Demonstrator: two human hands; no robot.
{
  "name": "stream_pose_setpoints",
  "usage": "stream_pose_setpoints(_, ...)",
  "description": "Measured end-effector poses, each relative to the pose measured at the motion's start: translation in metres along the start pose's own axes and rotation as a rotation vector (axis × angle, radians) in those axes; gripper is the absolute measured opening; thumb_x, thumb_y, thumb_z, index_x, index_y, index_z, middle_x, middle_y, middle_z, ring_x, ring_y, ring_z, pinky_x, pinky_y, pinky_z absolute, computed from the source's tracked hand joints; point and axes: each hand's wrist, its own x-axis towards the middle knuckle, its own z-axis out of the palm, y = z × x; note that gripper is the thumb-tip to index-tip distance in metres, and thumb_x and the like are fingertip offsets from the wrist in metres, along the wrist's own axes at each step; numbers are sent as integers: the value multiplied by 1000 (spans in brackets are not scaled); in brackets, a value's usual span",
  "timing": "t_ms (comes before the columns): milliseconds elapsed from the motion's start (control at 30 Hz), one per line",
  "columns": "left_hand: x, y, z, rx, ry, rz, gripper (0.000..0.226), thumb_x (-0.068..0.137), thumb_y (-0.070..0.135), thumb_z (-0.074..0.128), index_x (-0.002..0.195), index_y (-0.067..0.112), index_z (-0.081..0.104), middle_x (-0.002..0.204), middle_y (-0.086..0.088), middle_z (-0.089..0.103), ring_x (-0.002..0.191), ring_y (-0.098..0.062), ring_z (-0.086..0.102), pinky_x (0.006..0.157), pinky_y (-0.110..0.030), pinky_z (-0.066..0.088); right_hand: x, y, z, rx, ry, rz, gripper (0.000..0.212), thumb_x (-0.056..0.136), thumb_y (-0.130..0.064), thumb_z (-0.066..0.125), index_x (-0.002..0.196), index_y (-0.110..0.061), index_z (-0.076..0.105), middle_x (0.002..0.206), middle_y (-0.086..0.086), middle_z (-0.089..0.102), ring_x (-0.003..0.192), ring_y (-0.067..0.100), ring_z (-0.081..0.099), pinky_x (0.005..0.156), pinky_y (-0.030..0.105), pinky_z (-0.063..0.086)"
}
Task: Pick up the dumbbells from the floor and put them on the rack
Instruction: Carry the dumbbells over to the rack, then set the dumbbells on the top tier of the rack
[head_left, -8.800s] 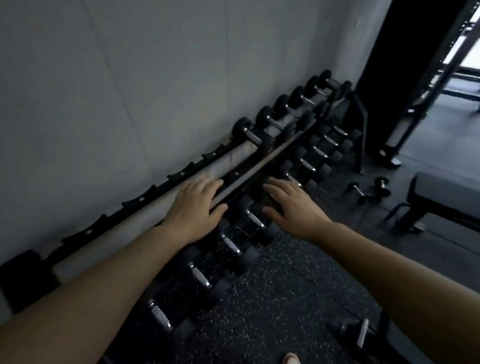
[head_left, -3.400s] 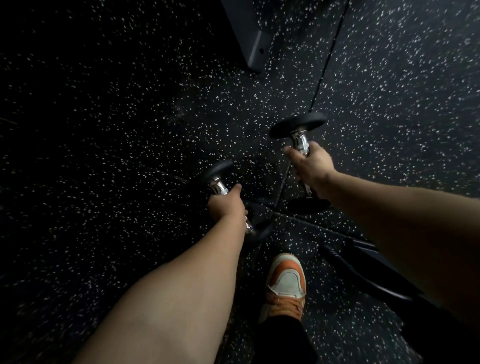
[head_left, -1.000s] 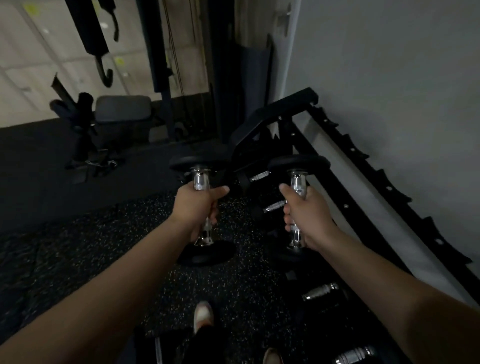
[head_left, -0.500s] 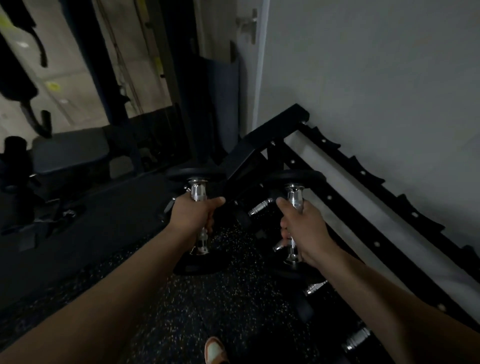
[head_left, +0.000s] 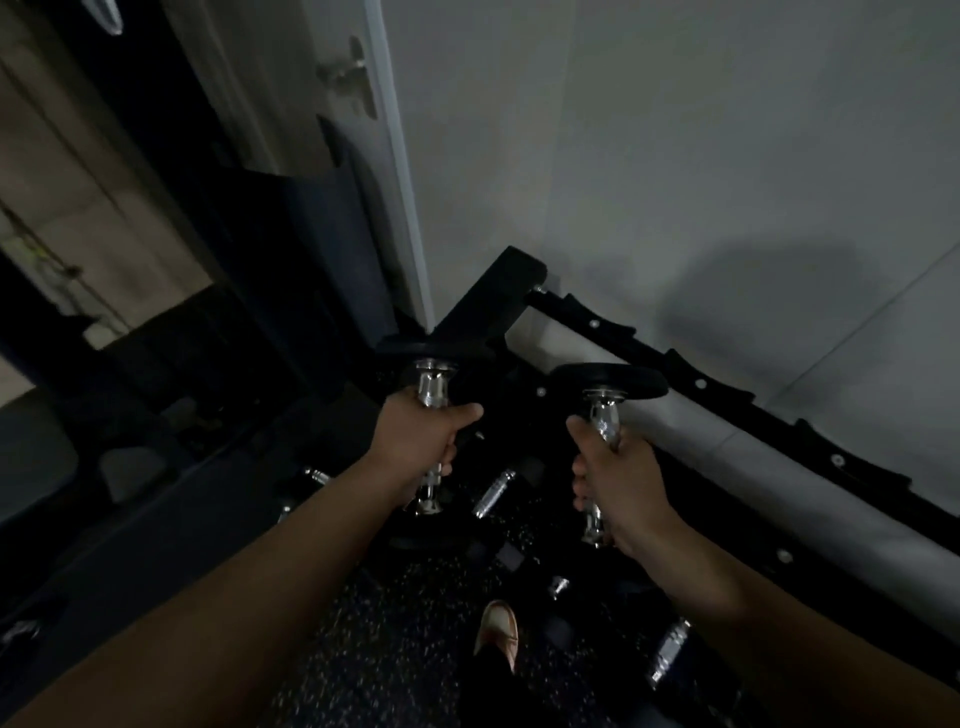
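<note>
My left hand (head_left: 418, 444) grips the chrome handle of a small black dumbbell (head_left: 432, 387), held upright in the air. My right hand (head_left: 615, 483) grips a second black dumbbell (head_left: 610, 382) the same way, its top disc level with the rack's upper rail. The black dumbbell rack (head_left: 696, 384) runs from the centre down to the right along the white wall; its top tier shows bare saddles. Several dumbbells with chrome handles (head_left: 493, 493) lie on the lower tier below my hands.
A white wall (head_left: 675, 156) stands behind the rack. A door edge with a handle (head_left: 353, 78) is at the upper middle. Dark gym gear (head_left: 130, 415) sits at left. Speckled rubber floor (head_left: 389, 623) and my shoe (head_left: 498, 629) are below.
I have stepped closer to the rack's left end, and both hands have carried the upright dumbbells forward and up, the right one now beside the top rail.
</note>
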Motion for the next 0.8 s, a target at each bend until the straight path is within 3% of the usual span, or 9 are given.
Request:
stream_pose_setpoints(133, 62, 15, 25, 71, -86, -35, 36, 70, 22, 83, 51, 27, 52, 46, 0, 47, 34, -15, 39, 38, -25, 34, 42, -8, -5, -14, 125, 1, 33, 91, -36, 66, 77, -12, 49, 52, 4, 50, 35, 13, 46, 35, 22, 37)
stream_pose_setpoints(267, 115, 24, 62, 131, -152, -54, 36, 72, 20, 83, 61, 18, 49, 44, -1, 45, 32, -15, 38, 37, -23, 33, 71, -7, -19, -107, 247, 24, 34, 91, -40, 64, 77, -10, 55, 48, 5, 59, 36, 17, 53, 34, 22, 40)
stream_pose_setpoints(533, 211, 8, 147, 279, -386, -62, 43, 69, 23, 85, 51, 21, 46, 38, 2, 46, 28, -12, 40, 34, -20, 34, 117, 10, -43, -87, 469, 81, 30, 90, -38, 65, 77, -13, 55, 44, 1, 59, 33, 15, 53, 33, 22, 40)
stream_pose_setpoints(667, 248, -6, 181, 343, -487, -87, 39, 71, 21, 85, 63, 15, 47, 40, -1, 48, 31, -15, 42, 38, -25, 39, 133, 17, -57, -59, 573, 138, 33, 88, -43, 65, 80, -12, 56, 47, 3, 61, 37, 20, 56, 37, 26, 44)
stream_pose_setpoints(800, 278, -23, 211, 382, -531, -119, 37, 71, 17, 85, 64, 15, 49, 39, -2, 48, 27, -13, 41, 33, -20, 35, 150, 29, -70, -63, 655, 180, 34, 90, -43, 64, 82, -11, 56, 48, 3, 62, 38, 19, 57, 37, 25, 45)
